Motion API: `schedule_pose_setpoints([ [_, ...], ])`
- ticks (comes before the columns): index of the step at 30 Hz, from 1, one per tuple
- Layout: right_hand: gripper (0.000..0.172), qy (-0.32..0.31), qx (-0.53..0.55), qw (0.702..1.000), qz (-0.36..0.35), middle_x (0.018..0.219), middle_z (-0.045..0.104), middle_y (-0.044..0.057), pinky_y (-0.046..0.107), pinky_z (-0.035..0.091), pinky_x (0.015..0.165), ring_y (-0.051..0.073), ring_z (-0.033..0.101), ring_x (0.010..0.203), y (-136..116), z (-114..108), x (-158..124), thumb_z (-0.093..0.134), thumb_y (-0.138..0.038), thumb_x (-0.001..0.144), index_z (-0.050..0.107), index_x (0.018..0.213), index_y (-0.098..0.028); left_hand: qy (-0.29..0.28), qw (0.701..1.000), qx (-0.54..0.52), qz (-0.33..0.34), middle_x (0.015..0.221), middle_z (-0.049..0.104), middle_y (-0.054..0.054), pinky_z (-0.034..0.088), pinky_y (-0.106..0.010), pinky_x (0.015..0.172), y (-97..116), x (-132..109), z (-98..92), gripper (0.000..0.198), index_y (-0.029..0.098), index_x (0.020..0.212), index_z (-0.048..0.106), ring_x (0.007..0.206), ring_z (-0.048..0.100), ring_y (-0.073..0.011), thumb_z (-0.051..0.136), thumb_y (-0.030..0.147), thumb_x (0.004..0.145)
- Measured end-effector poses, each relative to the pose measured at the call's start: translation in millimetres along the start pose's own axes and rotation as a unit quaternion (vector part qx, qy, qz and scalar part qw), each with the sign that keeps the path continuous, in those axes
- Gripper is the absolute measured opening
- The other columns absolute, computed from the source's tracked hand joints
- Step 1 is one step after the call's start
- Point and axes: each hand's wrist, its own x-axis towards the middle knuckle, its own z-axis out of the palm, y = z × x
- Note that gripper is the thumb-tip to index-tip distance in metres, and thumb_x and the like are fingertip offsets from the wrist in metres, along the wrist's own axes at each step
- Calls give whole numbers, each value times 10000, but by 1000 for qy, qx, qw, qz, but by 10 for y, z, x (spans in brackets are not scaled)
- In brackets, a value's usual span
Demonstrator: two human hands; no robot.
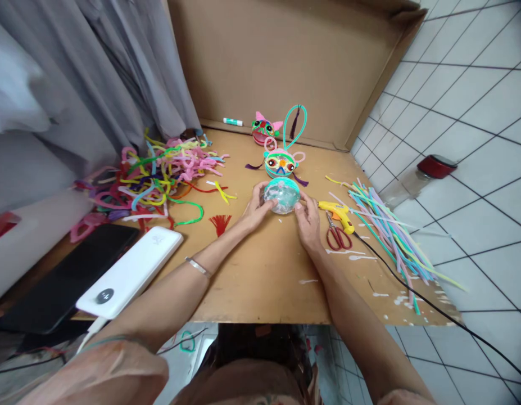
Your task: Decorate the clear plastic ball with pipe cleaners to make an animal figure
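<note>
A clear ball partly wrapped in teal pipe cleaner [281, 194] rests on the cardboard work surface [268, 270]. My left hand [257, 209] cups its left side with curled fingers. My right hand [307, 220] grips its right side. Just behind the ball sits a finished pipe-cleaner face with teal loop ears [280, 162], and farther back a pink and green one [263, 129].
A tangled heap of coloured pipe cleaners [154, 174] lies at left, straight ones [389, 230] at right. A yellow glue gun [338, 215] with a black cord and red scissors [338, 237] lie beside my right hand. A white power bank [131, 270], black phone [62, 281], and a red-lidded jar [420, 175] are nearby.
</note>
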Motion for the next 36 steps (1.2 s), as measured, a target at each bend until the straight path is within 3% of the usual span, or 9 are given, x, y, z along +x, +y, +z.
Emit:
schedule_pose_setpoints([
  [17,490,24,-9,1000,11,1278,609,156,441,477,1015,253,561,1207,77,12,33,424,-498,931,581,1279,-191,6,999,17,27,1434,461,-125,387,-501,1129,-20,2,14,729,249,1385,397,1293,492,-291,698,524,780],
  [25,567,-16,71,996,49,1259,610,141,435,537,936,248,630,1073,223,46,70,421,-572,938,552,1359,-215,-8,1000,-8,26,1434,492,-123,446,-501,1086,-62,24,29,749,255,1410,409,1220,563,-278,709,539,786],
  [36,564,-36,150,986,60,1320,589,126,410,576,860,259,583,1154,339,108,69,477,-578,921,522,1391,-270,10,993,72,96,1487,456,-107,364,-536,1160,-137,57,-12,727,300,1440,434,1385,432,-313,696,545,808],
])
